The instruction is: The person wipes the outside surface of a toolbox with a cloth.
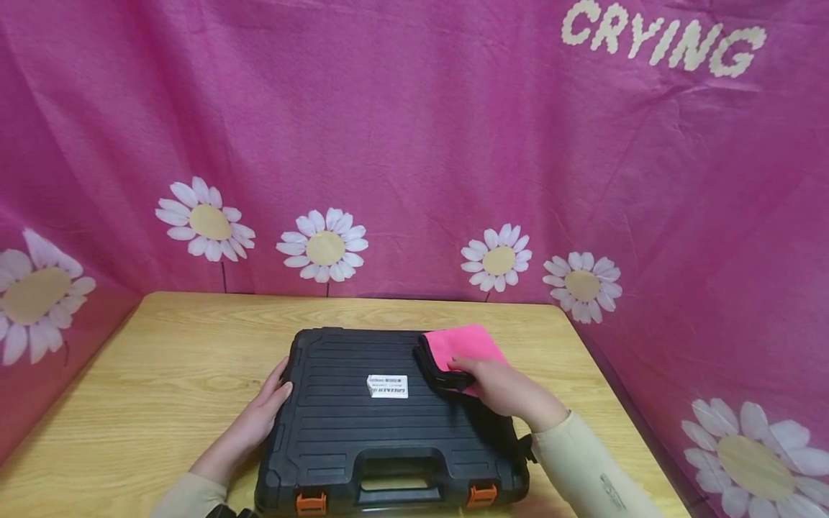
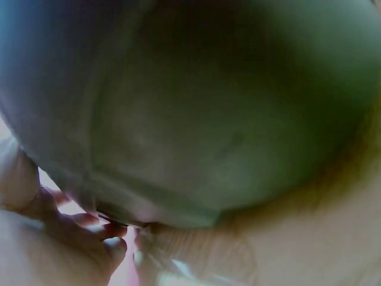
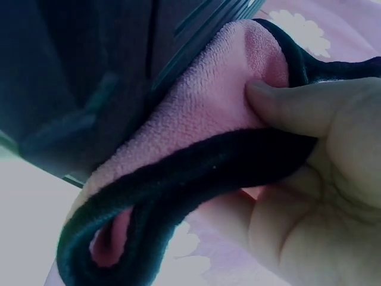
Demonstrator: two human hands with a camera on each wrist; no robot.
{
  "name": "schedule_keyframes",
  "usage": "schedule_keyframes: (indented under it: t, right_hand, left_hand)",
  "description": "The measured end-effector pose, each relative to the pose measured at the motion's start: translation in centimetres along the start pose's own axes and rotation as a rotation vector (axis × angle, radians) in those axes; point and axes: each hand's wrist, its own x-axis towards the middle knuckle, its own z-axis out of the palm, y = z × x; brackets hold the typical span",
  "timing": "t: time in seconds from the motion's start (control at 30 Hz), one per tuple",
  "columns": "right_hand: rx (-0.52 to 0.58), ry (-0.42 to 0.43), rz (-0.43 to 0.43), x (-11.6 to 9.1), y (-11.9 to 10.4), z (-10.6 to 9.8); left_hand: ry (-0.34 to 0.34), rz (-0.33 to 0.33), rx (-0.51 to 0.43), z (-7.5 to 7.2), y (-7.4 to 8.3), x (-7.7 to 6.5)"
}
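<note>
A black plastic tool case (image 1: 337, 424) with ribbed lid, front handle and two orange latches (image 1: 311, 503) lies flat on the table. My left hand (image 1: 262, 406) rests against the case's left side, fingers along its edge; in the left wrist view the dark case wall (image 2: 178, 119) fills most of the picture. My right hand (image 1: 492, 385) grips a folded pink cloth with black edging (image 1: 463, 344) over the lid's right part. In the right wrist view the thumb (image 3: 286, 107) presses on top of the folded cloth (image 3: 202, 101), whose pink side faces the case.
A white label (image 1: 388, 386) with print sits on the lid's middle. The wooden table (image 1: 162, 374) reaches back to a pink curtain (image 1: 401, 144) with white daisies, which also hangs along both sides.
</note>
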Motion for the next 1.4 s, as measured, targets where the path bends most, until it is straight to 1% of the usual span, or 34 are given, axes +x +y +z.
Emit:
schedule_keyframes:
  t: [0.13, 0.3, 0.5, 0.6, 0.7, 0.77, 0.83, 1.07, 1.27, 1.4]
  right_hand:
    - [-0.022, 0.010, 0.007, 0.6, 0.3, 0.0]
    - [-0.019, 0.001, 0.021, 1.1, 0.6, -0.3]
    - [-0.041, -0.010, -0.039, 1.5, 0.9, -0.5]
    - [-0.027, -0.006, -0.064, 1.5, 1.3, -0.6]
    - [0.000, 0.034, -0.114, 1.3, 1.9, -0.6]
    - [0.021, 0.068, -0.125, 1.0, 2.2, -0.7]
    - [0.028, 0.105, -0.113, 0.6, 2.6, -0.8]
    - [0.077, 0.189, -0.007, -1.3, 3.2, -1.4]
    - [0.106, 0.244, 0.097, -2.9, 3.9, -3.0]
    - [0.133, 0.304, 0.161, -4.0, 4.7, -4.3]
  left_hand:
    - [-0.002, 0.004, -0.004, 0.1, 0.0, -0.1]
    - [-0.005, 0.014, -0.002, 0.1, 0.0, 0.0]
    - [-0.007, 0.010, -0.010, 0.1, 0.0, 0.0]
    - [-0.004, 0.009, -0.014, 0.1, -0.1, 0.0]
    - [-0.001, 0.007, -0.020, 0.1, -0.2, 0.1]
    - [0.002, 0.002, -0.018, 0.1, -0.3, 0.2]
    - [0.005, -0.004, -0.010, 0.0, -0.4, 0.2]
    - [0.012, -0.022, 0.028, 0.0, -0.3, 0.4]
    - [0.009, -0.009, 0.018, -0.1, -0.4, 0.4]
    - [0.000, -0.006, 0.003, -0.1, -0.4, 0.4]
